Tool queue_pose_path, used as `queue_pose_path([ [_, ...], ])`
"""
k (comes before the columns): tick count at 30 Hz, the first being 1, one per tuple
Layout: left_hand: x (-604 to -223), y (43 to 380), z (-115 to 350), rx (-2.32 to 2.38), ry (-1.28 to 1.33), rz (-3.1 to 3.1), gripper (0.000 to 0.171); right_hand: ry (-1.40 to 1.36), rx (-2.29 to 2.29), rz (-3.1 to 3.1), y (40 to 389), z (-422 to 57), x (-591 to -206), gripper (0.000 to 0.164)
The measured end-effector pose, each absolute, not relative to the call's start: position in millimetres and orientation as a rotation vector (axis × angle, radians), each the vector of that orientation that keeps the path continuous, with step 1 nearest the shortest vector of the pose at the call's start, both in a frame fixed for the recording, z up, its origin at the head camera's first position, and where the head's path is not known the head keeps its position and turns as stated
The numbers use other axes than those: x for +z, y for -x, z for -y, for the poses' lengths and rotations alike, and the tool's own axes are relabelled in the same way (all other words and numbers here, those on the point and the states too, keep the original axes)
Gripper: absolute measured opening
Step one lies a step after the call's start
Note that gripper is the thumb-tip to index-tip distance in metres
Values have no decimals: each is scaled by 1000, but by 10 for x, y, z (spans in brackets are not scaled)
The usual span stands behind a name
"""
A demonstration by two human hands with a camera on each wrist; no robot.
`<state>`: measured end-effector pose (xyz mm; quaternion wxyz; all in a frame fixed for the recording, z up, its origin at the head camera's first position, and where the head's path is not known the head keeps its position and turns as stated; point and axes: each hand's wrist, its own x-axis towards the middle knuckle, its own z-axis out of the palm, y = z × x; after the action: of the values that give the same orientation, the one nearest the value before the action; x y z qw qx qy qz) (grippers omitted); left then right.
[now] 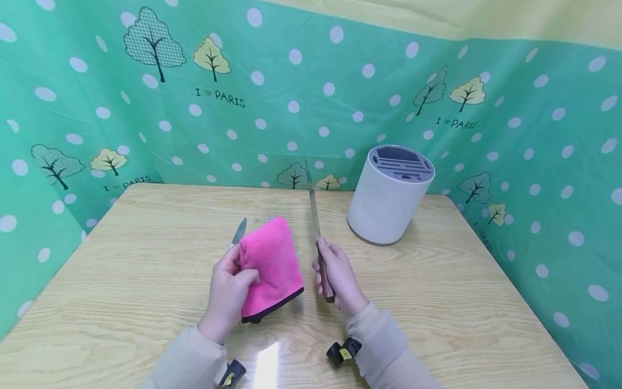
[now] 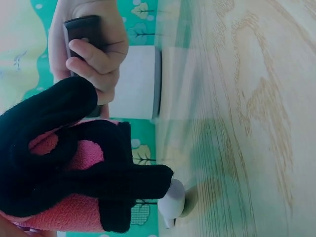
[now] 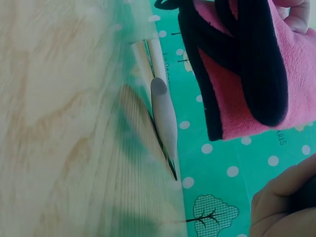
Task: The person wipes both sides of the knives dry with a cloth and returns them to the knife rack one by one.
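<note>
My left hand pinches folded pink plush cloth left of the brown-handled steel knife my right hand grips; likely pre-wipe, calling for contact.

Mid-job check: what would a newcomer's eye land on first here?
First, the bright pink cloth with dark trim, held in the left hand near the middle of the head view. Just right of it, the right hand grips a long knife, blade pointing toward the green backdrop. Farther back and right stands a white slotted holder.
</note>
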<state>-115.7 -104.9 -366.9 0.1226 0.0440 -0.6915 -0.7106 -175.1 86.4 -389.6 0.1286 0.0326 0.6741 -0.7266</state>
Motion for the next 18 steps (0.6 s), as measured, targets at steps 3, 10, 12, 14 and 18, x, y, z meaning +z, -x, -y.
queue_pose_path([
  [3,-3673,1169,1036,-2044,-133,2067,36,-89,-2137,-1926,1747,-858,-3892,49],
  [10,-3712,1234,991,-1931,-160,2228,56,-57,-2146,-1886,1731,-800,-3886,45],
  [12,-3717,1254,962,-1902,-144,2254,56,-45,-2138,-1893,1720,-773,-3881,43],
  [14,-3725,1277,931,-1862,-120,2282,55,-21,-2138,-1908,1706,-747,-3871,45],
  [18,-3748,1333,868,-1805,-77,2342,55,-7,-2147,-1963,1685,-700,-3868,47],
])
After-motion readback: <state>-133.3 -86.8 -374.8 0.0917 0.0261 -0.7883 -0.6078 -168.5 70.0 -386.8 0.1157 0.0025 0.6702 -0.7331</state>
